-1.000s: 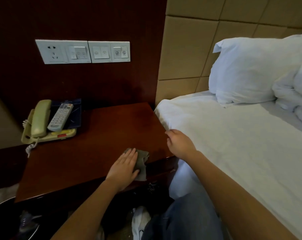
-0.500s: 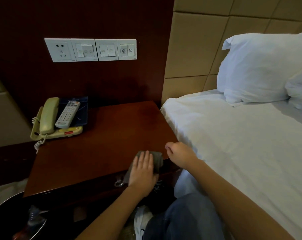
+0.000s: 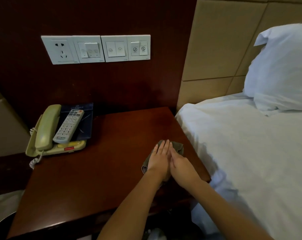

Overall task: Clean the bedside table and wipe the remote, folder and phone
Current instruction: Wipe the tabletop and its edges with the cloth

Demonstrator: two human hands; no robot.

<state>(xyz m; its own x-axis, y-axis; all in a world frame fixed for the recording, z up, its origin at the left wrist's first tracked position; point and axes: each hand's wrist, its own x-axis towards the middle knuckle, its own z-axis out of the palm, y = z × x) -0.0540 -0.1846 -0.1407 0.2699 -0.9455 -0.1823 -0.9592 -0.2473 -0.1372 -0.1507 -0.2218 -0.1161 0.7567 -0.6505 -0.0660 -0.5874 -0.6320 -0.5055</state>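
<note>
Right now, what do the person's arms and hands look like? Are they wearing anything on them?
Both arms are bare as far as the picture shows: no sleeves in view. The left hand and right hand have no gloves, rings, watch or bracelets that I can see. Fingers look short and plain.

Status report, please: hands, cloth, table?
Left hand flat on cloth, right hand beside it. Cloth near table's right edge. Phone, remote, folder stacked rear left, untouched.
</note>
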